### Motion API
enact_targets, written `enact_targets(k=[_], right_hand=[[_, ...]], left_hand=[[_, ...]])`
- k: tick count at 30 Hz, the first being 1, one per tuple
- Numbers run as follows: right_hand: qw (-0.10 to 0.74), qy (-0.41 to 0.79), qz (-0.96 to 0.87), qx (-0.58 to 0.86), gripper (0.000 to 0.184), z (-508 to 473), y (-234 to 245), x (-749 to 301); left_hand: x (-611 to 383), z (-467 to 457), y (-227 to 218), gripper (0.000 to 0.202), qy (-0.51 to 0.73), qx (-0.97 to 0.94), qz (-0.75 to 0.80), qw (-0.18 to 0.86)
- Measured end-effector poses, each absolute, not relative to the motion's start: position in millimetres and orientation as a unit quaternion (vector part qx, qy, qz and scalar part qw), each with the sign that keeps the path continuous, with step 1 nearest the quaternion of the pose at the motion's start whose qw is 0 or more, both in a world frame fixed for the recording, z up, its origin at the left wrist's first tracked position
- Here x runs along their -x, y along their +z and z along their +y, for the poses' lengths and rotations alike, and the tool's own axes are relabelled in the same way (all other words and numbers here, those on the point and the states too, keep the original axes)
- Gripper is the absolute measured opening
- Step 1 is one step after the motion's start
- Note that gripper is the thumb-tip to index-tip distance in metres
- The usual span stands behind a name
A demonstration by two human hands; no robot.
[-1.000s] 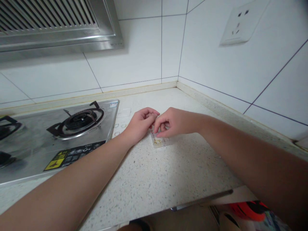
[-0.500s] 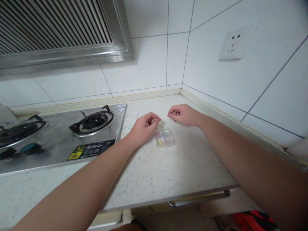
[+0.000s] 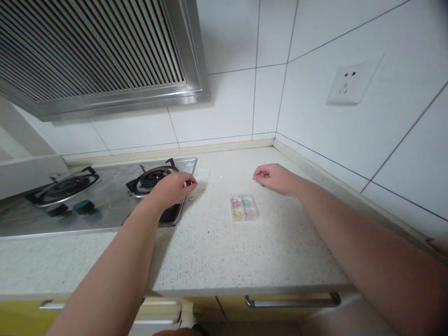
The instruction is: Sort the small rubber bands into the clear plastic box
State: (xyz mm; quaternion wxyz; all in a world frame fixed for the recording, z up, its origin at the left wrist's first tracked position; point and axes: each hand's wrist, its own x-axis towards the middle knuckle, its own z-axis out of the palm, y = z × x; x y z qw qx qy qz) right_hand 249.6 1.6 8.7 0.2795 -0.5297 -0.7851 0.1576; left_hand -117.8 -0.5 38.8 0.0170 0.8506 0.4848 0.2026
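A small clear plastic box with divided compartments sits on the counter, and little pink, green and yellow pieces lie inside it. My left hand is over the right edge of the stove, fingers closed in a pinch; whatever may be in them is too small to make out. Close by its fingertips, small thin rings lie on the counter. My right hand hovers or rests behind and to the right of the box, fingers curled together, their contents hidden.
A steel gas stove with black burners fills the left side, under a slatted range hood. Tiled walls meet at the back corner, with a socket on the right one. A drawer handle runs below the counter edge.
My left hand has moved left, away from beside the clear box to the rings by the stove. My right hand keeps about its place. The camera view has shifted somewhat.
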Motion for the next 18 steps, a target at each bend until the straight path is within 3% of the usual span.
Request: enact_targets(k=[18], right_hand=[[0.286,0.147,-0.789,0.523,0.020,-0.9,9.0,-247.0]], left_hand=[[96.3,24.7,7.7,0.021,0.136,-0.880,0.456,0.006]])
